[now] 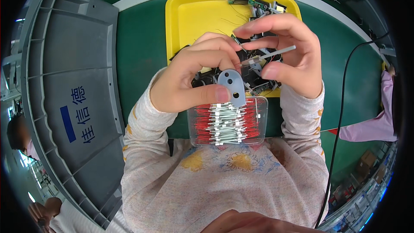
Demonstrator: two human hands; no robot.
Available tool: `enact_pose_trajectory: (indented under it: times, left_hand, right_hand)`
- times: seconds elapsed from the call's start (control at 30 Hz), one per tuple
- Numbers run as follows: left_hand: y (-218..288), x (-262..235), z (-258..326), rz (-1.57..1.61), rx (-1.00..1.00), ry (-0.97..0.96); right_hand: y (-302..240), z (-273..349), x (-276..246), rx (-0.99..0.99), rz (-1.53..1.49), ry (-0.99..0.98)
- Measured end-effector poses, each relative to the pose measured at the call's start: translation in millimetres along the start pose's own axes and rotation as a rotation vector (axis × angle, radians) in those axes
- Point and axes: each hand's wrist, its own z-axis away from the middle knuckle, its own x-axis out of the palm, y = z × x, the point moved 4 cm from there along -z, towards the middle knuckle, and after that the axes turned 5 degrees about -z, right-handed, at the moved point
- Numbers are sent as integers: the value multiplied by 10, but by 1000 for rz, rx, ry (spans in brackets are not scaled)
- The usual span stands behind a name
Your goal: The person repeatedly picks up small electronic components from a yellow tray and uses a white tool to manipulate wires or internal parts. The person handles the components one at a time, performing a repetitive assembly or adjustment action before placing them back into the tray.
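My left hand (189,71) is closed on a light grey, rounded plastic housing (231,87) with dark round holes in its face. The thumb presses that face, and the fingers curl behind it. A thin white stick-like piece (280,51) with a clear end juts out beside the housing toward the right. My right hand (297,51) arches around this piece, thumb and fingers apart. Its index and middle fingertips are close to a small green-edged part (237,42) by the left fingers. Whether those fingertips touch it is hard to make out.
A yellow tray (194,11) beyond my hands holds several black-and-green electronic parts (258,6) with thin wires. Nearer me, a clear box (261,136) contains many red-and-white wire-like pieces (226,125). A grey crate (77,73) stands left, and a black cable (345,73) hangs right.
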Motion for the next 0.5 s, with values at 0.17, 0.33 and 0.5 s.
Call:
enact_pose_trajectory:
  times: [0.17,0.33,0.5]
  left_hand:
    - [10,16,1,35,-72,-14]
    - [56,2,22,-104,-75,11]
    - [107,-37,-27,-332,93,211]
  right_hand:
    - [-43,-41,-30,-195,318,-299]
    - [-98,23,-64,-177,182,-50]
    - [-252,110,-146,-202,32,295]
